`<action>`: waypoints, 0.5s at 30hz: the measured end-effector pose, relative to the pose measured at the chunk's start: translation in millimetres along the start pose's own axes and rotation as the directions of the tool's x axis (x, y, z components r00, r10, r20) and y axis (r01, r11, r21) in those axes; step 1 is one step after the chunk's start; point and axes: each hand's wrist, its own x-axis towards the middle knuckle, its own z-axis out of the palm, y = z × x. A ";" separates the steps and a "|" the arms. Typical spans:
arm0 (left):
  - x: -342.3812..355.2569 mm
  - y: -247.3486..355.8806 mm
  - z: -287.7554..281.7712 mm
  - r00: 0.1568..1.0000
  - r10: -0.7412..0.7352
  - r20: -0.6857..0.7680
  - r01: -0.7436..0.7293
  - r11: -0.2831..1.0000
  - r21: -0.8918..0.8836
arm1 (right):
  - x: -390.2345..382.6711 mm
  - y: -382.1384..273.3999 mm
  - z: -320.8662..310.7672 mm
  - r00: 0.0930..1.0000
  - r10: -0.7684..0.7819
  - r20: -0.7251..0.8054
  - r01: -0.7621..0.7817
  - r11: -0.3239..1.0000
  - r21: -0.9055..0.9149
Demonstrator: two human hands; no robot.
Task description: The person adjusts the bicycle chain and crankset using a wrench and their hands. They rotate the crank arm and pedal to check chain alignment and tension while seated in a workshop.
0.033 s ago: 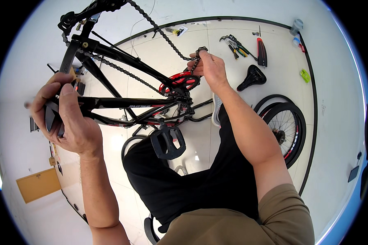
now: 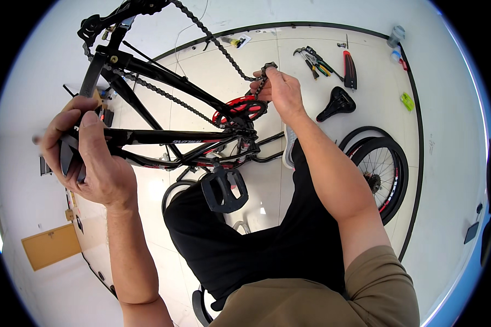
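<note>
Left hand (image 2: 95,163) and right hand (image 2: 282,94): both bare, no gloves, rings or watch. Forearms uncovered to above the elbow. Right upper arm: short khaki-olive sleeve (image 2: 384,283). Below the hands: plain black trousers (image 2: 256,245) over the lap.

I am seeing a black bicycle frame (image 2: 163,136) hanging upside down at a tilt, its red chainring (image 2: 239,110) facing me and a black flat pedal (image 2: 223,189) sticking out below. A dark chain (image 2: 218,46) is drooping from the rear end down toward the chainring, its loose end dangling just above it.
</note>
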 end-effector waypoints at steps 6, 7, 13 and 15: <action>-0.8 1.1 -1.0 1.000 -0.022 0.013 0.022 1.000 -0.011 | -3.9 -3.8 9.4 0.998 -0.010 0.063 0.009 1.000 0.011; -0.6 1.1 -1.2 1.000 -0.024 0.013 0.024 1.000 -0.012 | -3.3 -2.5 11.4 0.998 -0.004 0.065 0.003 1.000 0.016; -0.6 0.6 -0.7 1.000 -0.010 0.005 0.010 1.000 -0.015 | -3.5 -0.1 19.8 0.997 0.025 0.075 -0.028 0.999 0.034; -0.1 0.0 -1.1 1.000 0.000 -0.003 0.000 1.000 -0.005 | -2.6 1.1 20.5 0.996 0.042 0.080 -0.046 0.997 0.054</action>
